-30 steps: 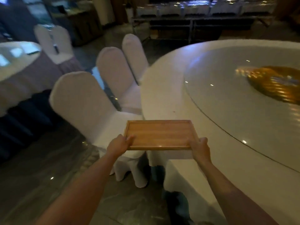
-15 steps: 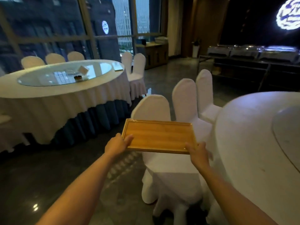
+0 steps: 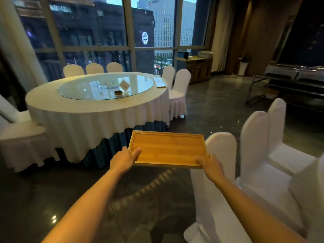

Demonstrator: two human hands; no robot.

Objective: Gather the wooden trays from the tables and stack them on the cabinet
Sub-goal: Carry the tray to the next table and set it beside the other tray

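Observation:
I carry a flat rectangular wooden tray (image 3: 167, 149) level in front of me, above the dark floor. My left hand (image 3: 123, 159) grips its near left corner, thumb on top. My right hand (image 3: 209, 164) grips its near right corner. A second tray (image 3: 159, 82), pale with glare, lies at the right edge of the round table (image 3: 91, 109) ahead. A wooden cabinet (image 3: 198, 69) stands by the window at the back, with a dark box and a white stack on its top.
White-covered chairs (image 3: 259, 155) stand close on my right. More covered chairs (image 3: 178, 92) ring the round table, which has a glass turntable with small items. A buffet stand with metal chafing dishes (image 3: 296, 74) fills the far right. Dark glossy floor (image 3: 210, 106) lies between.
The view has swung left, away from the near table, which has left the frame. The tray stays held in both hands. The far round table and the cabinet have come into full view.

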